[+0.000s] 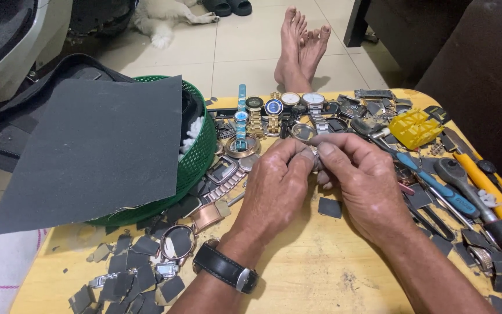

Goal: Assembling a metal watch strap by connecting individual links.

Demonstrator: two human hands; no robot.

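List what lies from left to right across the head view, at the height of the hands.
Dark grey sandpaper sheet → green plastic mesh basket → left hand → right hand → blue-handled screwdriver → yellow-handled tool.

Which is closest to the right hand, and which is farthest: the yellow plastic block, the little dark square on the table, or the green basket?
From the right hand:
1. Little dark square, just below the hand, towards the left.
2. Yellow plastic block, up and to the right.
3. Green basket, far left, past the left hand.
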